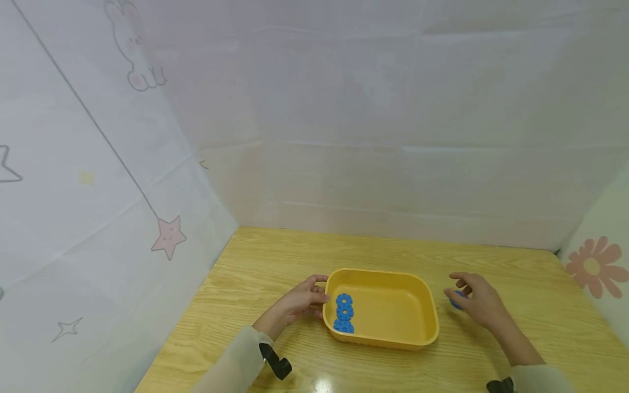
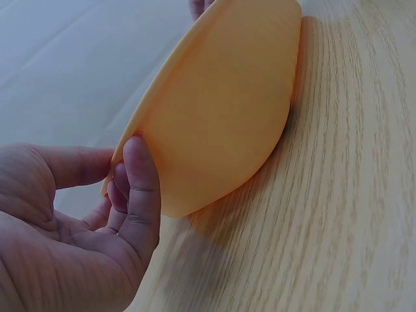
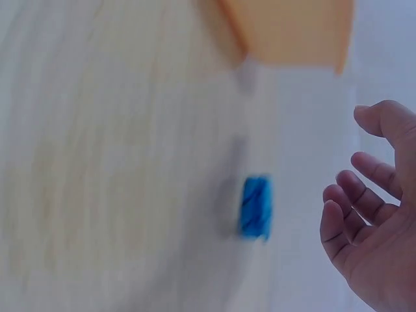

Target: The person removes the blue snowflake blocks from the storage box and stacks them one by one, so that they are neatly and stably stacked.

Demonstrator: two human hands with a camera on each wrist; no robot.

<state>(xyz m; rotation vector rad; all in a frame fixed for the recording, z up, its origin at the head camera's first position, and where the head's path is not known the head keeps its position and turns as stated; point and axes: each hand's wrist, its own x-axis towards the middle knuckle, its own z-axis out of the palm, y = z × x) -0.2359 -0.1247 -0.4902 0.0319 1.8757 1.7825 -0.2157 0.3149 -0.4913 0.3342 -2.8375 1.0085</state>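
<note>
A yellow plastic basin (image 1: 388, 345) rests on the wooden table. My left hand (image 1: 306, 299) pinches its left rim, and in the left wrist view the fingers (image 2: 142, 188) press on the outer wall. Along the basin's left side lie several blue snowflake discs (image 1: 344, 312) in a row. My right hand (image 1: 478, 301) hovers to the right of the basin, fingers loosely bent and apart, holding nothing. Below it, partly hidden in the head view, a blue snowflake piece (image 1: 458, 299) sits on the table. In the right wrist view this blue piece (image 3: 256, 207) looks thick, like stacked discs, and is blurred.
The pale wooden table (image 1: 275, 251) extends around the basin. A white cloth wall (image 1: 344, 164) with faint folds stands behind it, and printed cloth (image 1: 98, 262) hangs on the left. Black straps (image 1: 276, 361) sit at both wrists.
</note>
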